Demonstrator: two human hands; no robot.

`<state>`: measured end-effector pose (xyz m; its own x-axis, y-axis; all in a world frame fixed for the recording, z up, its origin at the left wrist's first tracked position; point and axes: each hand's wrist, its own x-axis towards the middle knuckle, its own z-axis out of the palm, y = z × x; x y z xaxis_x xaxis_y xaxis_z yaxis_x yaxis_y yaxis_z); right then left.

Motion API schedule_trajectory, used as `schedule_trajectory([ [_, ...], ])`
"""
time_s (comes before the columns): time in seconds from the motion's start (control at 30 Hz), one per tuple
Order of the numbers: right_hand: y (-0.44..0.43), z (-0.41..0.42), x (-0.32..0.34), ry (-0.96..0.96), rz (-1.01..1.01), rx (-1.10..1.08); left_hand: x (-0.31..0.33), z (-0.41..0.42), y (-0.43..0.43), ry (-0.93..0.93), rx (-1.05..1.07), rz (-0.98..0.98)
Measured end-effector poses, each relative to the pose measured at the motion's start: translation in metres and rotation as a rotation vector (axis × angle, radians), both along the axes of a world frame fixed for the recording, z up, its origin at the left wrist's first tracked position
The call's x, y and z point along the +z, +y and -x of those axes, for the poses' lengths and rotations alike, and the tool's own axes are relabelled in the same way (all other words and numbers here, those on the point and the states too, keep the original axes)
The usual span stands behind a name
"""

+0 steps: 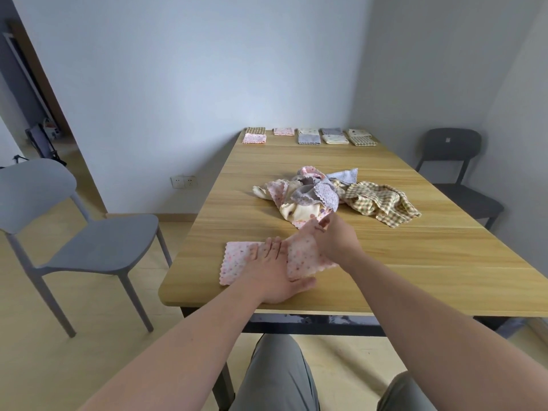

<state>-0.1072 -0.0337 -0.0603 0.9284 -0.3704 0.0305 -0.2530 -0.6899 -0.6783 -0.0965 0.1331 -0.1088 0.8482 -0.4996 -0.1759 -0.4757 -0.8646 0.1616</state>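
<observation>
The step in hand looked like the first fold of a pink dotted cloth, which lay at the near left edge of the wooden table. The left hand lay flat on the cloth's middle, fingers straight and pointing far, thumb spread to the right, pressing the cloth down as the fold line. The right hand reached in from the right, forearm slanting across the table, and pinched the cloth's right half by its far edge, with that half lifted off the wood and tilted up toward the left. The next move probably called for carrying the lifted half over the left hand's fingers to meet the left edge, then drawing the left hand out. A loose pile of cloths lay just beyond, and folded cloths sat in a row at the far end.
</observation>
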Motion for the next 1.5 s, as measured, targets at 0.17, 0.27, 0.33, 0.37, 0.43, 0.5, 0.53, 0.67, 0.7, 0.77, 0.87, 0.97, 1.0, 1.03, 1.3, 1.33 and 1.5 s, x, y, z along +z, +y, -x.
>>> schedule_trajectory([
  [0.17, 0.009, 0.006, 0.024, -0.136, -0.013, 0.070, 0.003, 0.011, -0.017, 0.042, -0.036, -0.017],
  [0.27, 0.014, 0.013, 0.034, -0.196, 0.038, 0.135, 0.002, 0.019, -0.032, 0.055, -0.065, 0.009],
  [0.33, 0.016, 0.016, 0.038, -0.205, 0.079, 0.170, 0.001, 0.024, -0.044, 0.059, -0.076, 0.014],
  [0.37, 0.017, 0.018, 0.038, -0.198, 0.097, 0.183, 0.000, 0.026, -0.049, 0.066, -0.079, 0.018],
  [0.43, 0.016, 0.020, 0.036, -0.177, 0.118, 0.187, 0.001, 0.030, -0.057, 0.079, -0.088, 0.044],
  [0.5, 0.012, 0.021, 0.033, -0.170, 0.110, 0.164, 0.003, 0.027, -0.057, 0.125, -0.109, 0.116],
  [0.53, 0.009, 0.022, 0.033, -0.169, 0.103, 0.150, 0.007, 0.023, -0.054, 0.155, -0.122, 0.163],
  [0.67, 0.003, 0.025, 0.030, -0.148, 0.091, 0.129, 0.035, 0.003, -0.018, 0.205, -0.090, 0.324],
  [0.7, 0.004, 0.025, 0.029, -0.140, 0.086, 0.127, 0.038, -0.003, -0.004, 0.224, -0.028, 0.410],
  [0.77, 0.012, 0.024, 0.027, -0.131, 0.072, 0.129, 0.034, -0.016, 0.025, 0.135, 0.098, 0.518],
  [0.87, 0.034, 0.021, 0.020, -0.123, 0.029, 0.170, 0.013, -0.021, 0.058, -0.071, 0.255, 0.590],
  [0.97, 0.059, 0.018, 0.010, -0.079, -0.010, 0.203, -0.003, -0.019, 0.069, -0.084, 0.315, 0.702],
  [1.0, 0.066, 0.017, 0.007, -0.060, -0.020, 0.208, -0.006, -0.018, 0.070, -0.086, 0.317, 0.723],
  [1.03, 0.071, 0.016, 0.004, -0.042, -0.027, 0.212, -0.006, -0.018, 0.070, -0.082, 0.314, 0.734],
  [1.3, 0.093, 0.011, -0.009, 0.002, 0.029, 0.195, -0.009, -0.021, 0.071, -0.069, 0.243, 0.709],
  [1.33, 0.094, 0.011, -0.009, 0.007, 0.035, 0.195, -0.009, -0.021, 0.071, -0.069, 0.237, 0.712],
  [1.5, 0.097, 0.011, -0.011, 0.015, 0.056, 0.211, -0.010, -0.021, 0.071, -0.094, 0.218, 0.709],
])
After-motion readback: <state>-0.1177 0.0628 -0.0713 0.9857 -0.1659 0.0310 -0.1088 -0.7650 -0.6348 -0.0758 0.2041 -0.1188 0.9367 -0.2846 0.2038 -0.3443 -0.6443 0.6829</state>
